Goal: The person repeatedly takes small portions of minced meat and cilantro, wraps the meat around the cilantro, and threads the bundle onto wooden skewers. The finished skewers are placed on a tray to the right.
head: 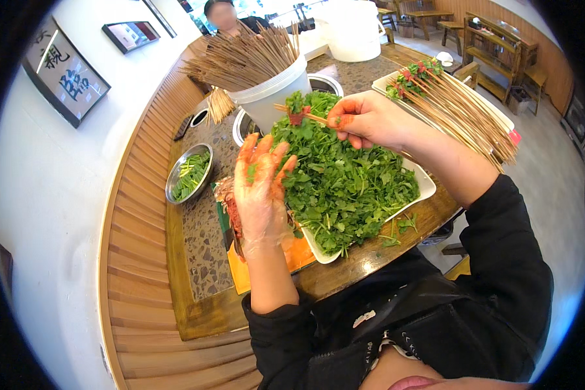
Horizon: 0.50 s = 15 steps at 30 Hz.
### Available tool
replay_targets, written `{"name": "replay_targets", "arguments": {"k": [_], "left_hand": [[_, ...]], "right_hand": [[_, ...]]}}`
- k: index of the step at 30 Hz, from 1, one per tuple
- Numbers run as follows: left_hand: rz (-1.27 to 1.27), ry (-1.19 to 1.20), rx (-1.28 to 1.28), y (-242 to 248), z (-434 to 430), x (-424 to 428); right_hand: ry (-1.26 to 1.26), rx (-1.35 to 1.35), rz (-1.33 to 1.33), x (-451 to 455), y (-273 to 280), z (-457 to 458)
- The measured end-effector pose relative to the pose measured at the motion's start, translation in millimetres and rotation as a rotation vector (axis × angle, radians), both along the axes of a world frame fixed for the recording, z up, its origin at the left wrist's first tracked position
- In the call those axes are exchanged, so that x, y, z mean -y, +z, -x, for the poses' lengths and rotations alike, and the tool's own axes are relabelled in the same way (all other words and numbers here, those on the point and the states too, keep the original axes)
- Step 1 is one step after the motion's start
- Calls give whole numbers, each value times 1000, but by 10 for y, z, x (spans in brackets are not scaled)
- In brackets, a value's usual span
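Observation:
My right hand (pixel 365 119) pinches a bamboo skewer (pixel 317 118) above a heap of cilantro (pixel 351 185). Near the skewer's far end sits a red piece of meat (pixel 298 116) with green leaves bunched at it. My left hand (pixel 261 200) wears a clear plastic glove smeared orange-red. Its fingers are spread and hold nothing, though a bit of leaf clings to them. The cilantro fills a white tray (pixel 425 183) below both hands. Partly hidden behind my left hand, sliced red meat (pixel 232 214) lies beside an orange sheet or board (pixel 239 270).
A white bucket (pixel 278 92) packed with wooden skewers (pixel 246 58) stands behind the cilantro. At right, loaded skewers (pixel 458 107) rest across another tray (pixel 380 87). A metal bowl (pixel 208 181) holds cut green stalks. Across the table is a person (pixel 226 19), near a white pail (pixel 356 31).

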<state>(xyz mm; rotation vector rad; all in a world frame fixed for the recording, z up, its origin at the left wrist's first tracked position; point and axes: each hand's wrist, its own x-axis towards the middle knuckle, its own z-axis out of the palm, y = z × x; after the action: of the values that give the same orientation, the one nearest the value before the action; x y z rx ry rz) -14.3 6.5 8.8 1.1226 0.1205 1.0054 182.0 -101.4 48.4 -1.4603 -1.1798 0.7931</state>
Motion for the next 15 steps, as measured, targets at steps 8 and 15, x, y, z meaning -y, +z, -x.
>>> {"name": "replay_targets", "arguments": {"k": [8, 15], "left_hand": [[-160, 62, -228, -17, -83, 172], [-74, 275, -257, 22, 3, 98]], "right_hand": [[184, -141, 41, 139, -46, 204], [-161, 447, -205, 529, 147, -719]]}}
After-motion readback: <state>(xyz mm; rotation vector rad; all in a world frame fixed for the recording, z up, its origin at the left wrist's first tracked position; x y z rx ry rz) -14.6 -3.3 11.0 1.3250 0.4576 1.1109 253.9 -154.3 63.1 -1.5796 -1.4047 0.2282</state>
